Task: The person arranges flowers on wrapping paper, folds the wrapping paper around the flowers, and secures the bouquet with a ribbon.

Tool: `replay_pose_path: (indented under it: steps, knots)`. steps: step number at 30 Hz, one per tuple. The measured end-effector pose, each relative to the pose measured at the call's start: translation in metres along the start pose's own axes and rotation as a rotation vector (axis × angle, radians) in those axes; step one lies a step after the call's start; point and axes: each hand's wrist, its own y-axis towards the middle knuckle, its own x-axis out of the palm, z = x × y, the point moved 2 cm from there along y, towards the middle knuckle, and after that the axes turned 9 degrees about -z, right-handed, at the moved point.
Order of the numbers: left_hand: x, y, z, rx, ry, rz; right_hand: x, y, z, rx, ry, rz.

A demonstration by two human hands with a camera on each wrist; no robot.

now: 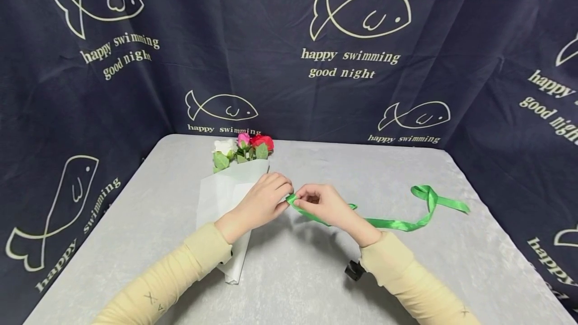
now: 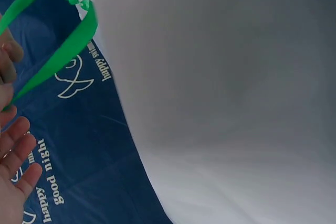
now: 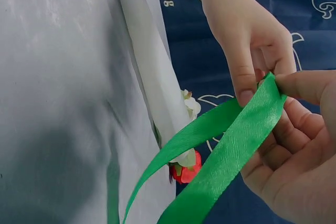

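Both hands meet over a green ribbon [image 1: 311,216] just right of a wrapped bouquet. My left hand [image 1: 266,197] pinches the ribbon's folded end between thumb and fingers. Opposite it, my right hand [image 1: 322,204] pinches the same end; in the right wrist view the green ribbon [image 3: 231,145] hangs down from the fingertips in two strands. The bouquet's white wrapping paper [image 1: 214,197] lies under the left forearm, partly hidden. A white rose [image 1: 224,146], a pink rose [image 1: 244,139] and a red rose [image 1: 263,142] show at its top.
The ribbon's far part lies looped at the right of the grey-covered table [image 1: 451,255]. A dark curtain [image 1: 280,79] with fish drawings stands behind. Below the right wrist a small black object [image 1: 354,270] shows.
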Motion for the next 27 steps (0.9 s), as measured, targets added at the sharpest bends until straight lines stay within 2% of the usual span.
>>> replay_pose_path:
  steps: [5,8,11,16,19,24,27]
  knots:
    - [-0.001,-0.002,-0.002,-0.03,0.003,0.006,0.0,-0.002,0.0,0.033,0.075,-0.066]
    - [-0.002,-0.004,-0.003,-0.058,-0.006,-0.021,-0.002,-0.005,-0.004,0.055,0.11,-0.109]
    - [-0.004,-0.006,-0.004,-0.092,-0.019,-0.069,-0.005,-0.007,-0.006,0.074,0.086,-0.128]
    - [-0.002,-0.012,-0.009,-0.165,-0.021,-0.183,-0.01,-0.011,0.006,0.084,0.025,-0.116]
    - [0.002,-0.02,-0.012,-0.193,0.016,-0.274,-0.015,-0.014,0.016,0.078,0.006,-0.107]
    - [0.006,-0.034,-0.018,-0.188,0.118,-0.422,-0.022,-0.02,0.022,0.087,-0.02,-0.107]
    - [0.006,-0.042,-0.021,-0.172,0.17,-0.461,-0.026,-0.024,0.024,0.099,-0.024,-0.117]
